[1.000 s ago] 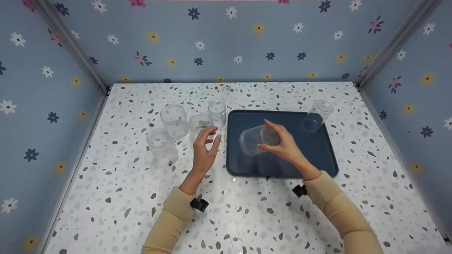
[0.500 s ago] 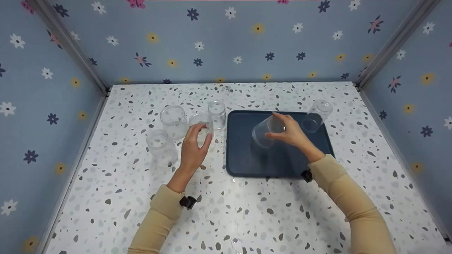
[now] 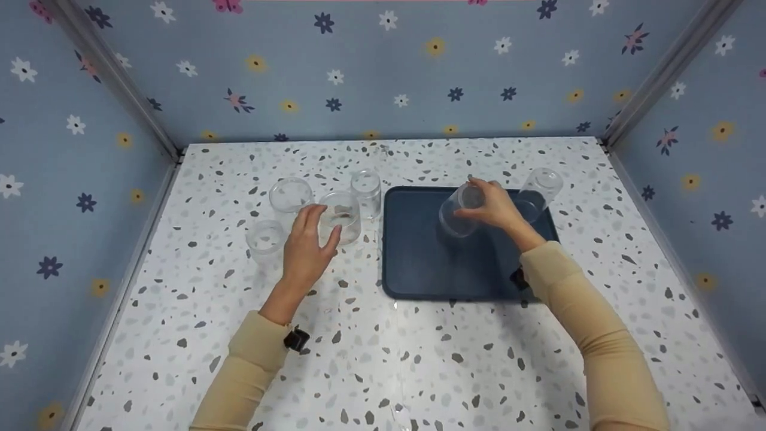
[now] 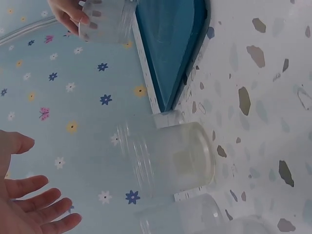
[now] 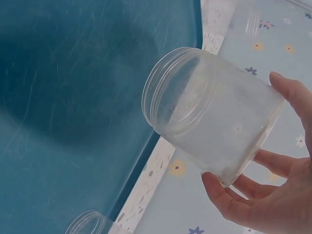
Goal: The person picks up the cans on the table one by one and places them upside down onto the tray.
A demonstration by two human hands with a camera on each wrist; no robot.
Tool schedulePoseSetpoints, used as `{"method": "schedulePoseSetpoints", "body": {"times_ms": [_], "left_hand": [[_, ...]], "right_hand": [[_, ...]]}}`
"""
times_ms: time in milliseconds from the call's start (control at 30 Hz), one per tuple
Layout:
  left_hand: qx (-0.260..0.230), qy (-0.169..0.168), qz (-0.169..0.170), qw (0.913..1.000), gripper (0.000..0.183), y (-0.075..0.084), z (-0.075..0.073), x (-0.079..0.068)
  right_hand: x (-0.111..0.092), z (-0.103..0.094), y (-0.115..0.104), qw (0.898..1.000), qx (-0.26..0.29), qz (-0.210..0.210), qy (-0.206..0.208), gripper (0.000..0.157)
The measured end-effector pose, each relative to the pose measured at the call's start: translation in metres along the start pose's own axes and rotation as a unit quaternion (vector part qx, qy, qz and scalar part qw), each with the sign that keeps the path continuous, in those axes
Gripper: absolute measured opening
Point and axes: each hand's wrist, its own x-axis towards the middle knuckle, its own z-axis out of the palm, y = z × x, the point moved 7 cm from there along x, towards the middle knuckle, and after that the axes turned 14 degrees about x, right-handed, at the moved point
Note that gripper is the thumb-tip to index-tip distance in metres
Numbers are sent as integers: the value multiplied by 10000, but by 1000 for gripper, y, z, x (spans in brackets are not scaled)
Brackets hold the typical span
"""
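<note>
My right hand (image 3: 498,206) grips a clear plastic jar (image 3: 458,218) by its base end, tilted above the dark blue tray (image 3: 431,272). In the right wrist view the jar's threaded mouth (image 5: 158,97) faces down to the tray, with thumb and fingers around the base. My left hand (image 3: 305,248) hovers among the clear jars at the left, its fingers spread and relaxed, holding nothing. Closest to its fingertips is a wide jar (image 3: 344,230). The left wrist view has this hand (image 4: 34,202) apart from the upright jar (image 4: 170,156).
Another clear jar (image 3: 543,182) stands mouth down at the tray's back right corner. Left of the tray are a slim jar (image 3: 366,191), a wide round one (image 3: 291,193) and one (image 3: 264,236) partly behind my left hand. Flowered walls enclose the speckled table (image 3: 383,359).
My right hand has carried the jar back and to the right over the tray, turning it more upright. My left hand has moved left, away from the tray, towards the standing jars.
</note>
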Motion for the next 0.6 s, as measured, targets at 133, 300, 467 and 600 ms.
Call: {"method": "schedulePoseSetpoints", "body": {"times_ms": [133, 300, 467, 600], "left_hand": [[288, -237, 7, 9993, 40, -4, -2, 0], [637, -347, 60, 9974, 42, -11, -4, 0], [987, -523, -25, 9937, 47, -20, -6, 0], [1204, -700, -173, 9901, 50, -26, -7, -1]], "right_hand": [[9, -2, 2, 9998, -191, 52, 76, 83], [18, -2, 8, 9991, -326, 219, 165, 82], [24, -2, 14, 9984, -427, 328, 195, 83], [30, -1, 18, 9980, -485, 361, 179, 83]]}}
